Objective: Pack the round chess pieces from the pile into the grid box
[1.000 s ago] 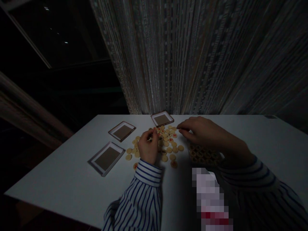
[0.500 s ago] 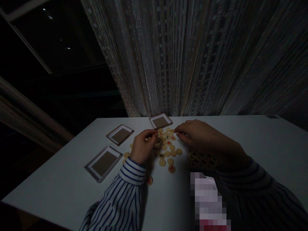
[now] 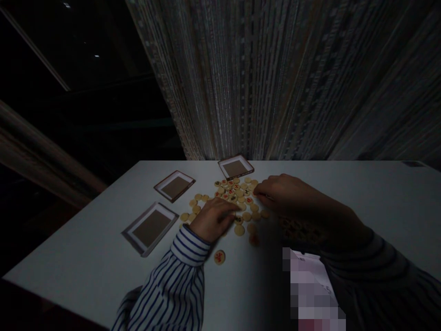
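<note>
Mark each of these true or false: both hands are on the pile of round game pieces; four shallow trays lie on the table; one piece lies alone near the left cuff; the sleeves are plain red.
1. Both the left hand and right hand rest on the round pieces: true.
2. Four trays: false; three trays show on the white table.
3. A lone piece lies near the left cuff: true.
4. Plain red sleeves: false; they are white with blue stripes.

The scene is very dim. Weak light falls on the white rectangular tabletop (image 3: 86, 257) in the lower frame, while the upper left is nearly black. The right forearm lies in deep shadow. Edges bow with wide-angle distortion.
</note>
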Available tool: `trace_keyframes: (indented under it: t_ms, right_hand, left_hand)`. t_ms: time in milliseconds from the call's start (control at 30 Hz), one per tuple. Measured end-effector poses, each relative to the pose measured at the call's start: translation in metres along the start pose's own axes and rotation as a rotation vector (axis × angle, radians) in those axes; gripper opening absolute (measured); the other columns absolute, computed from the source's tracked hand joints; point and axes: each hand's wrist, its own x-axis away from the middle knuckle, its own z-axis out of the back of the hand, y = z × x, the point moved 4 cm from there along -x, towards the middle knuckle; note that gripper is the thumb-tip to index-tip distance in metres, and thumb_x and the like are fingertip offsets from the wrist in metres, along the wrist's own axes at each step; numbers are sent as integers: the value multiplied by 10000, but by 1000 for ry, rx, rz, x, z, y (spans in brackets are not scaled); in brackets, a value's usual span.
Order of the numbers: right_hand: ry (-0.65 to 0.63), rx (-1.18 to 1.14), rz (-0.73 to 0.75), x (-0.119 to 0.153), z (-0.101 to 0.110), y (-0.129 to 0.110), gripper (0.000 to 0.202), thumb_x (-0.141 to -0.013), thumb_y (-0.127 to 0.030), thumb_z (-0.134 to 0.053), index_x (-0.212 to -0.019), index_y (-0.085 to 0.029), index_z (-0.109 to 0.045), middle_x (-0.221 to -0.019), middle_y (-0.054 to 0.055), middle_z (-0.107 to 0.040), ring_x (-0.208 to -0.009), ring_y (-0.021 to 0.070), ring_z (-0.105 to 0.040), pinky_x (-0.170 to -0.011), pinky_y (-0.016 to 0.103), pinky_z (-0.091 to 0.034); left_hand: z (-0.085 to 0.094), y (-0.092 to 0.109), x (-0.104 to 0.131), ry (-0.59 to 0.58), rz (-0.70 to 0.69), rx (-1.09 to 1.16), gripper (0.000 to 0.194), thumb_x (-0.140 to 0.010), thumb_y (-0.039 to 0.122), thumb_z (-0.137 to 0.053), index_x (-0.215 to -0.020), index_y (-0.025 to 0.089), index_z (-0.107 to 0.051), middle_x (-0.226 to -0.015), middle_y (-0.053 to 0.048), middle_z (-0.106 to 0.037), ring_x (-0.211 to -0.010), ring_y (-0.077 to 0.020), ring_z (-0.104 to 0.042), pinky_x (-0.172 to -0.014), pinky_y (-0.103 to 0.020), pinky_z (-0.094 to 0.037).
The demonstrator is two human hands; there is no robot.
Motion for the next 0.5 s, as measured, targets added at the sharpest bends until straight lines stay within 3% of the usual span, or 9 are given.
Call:
trace_keyframes:
  t_ms: [500]
  right_hand:
    - [-11, 3, 59, -1, -9, -6, 223, -825, -214, -403, -781, -204, -622, -781, 50, -651, -719, 177, -579, -582, 281, -328]
  left_hand:
    - [-12, -1, 2, -115, 77, -102, 366, -744, 184, -590, -1106, 233, -617, -985, -76, -616, -962, -213, -532, -888, -381, -414]
